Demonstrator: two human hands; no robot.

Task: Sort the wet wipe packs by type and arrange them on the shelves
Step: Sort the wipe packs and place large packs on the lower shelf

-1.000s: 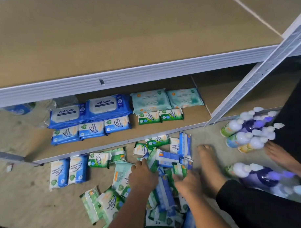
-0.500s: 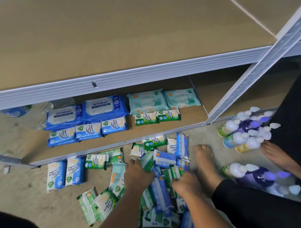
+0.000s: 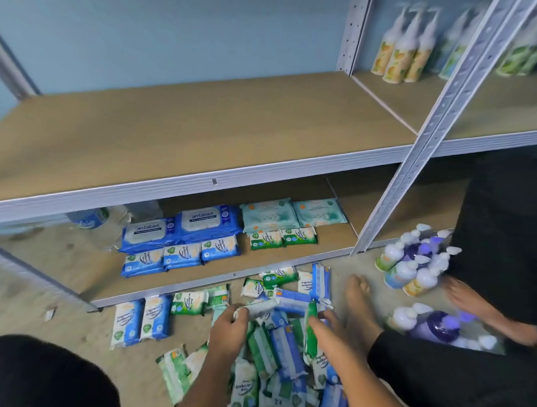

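Both hands work a loose heap of wet wipe packs [image 3: 281, 353] on the floor in front of a metal shelving unit. The left hand [image 3: 227, 333] pinches the end of a pale, blurred pack [image 3: 259, 308] at the top of the heap; the right hand [image 3: 326, 328] has its fingers closed around a green pack [image 3: 311, 332] standing on edge just beside it.

On the bottom shelf [image 3: 289, 259] behind the heap, packs lie flat in groups: two large blue Antabax packs [image 3: 181, 230] at the back with three small blue packs [image 3: 180, 256] in front of them, and to their right two large teal packs [image 3: 292, 215] with two small green packs [image 3: 282, 239] in front.

On the floor left of the heap lie two blue-and-white packs [image 3: 141, 322] side by side. Right of the heap are the person's bare foot [image 3: 359, 304] and clustered pump bottles [image 3: 411, 263]. The middle shelf [image 3: 187, 139] above shows bare board.
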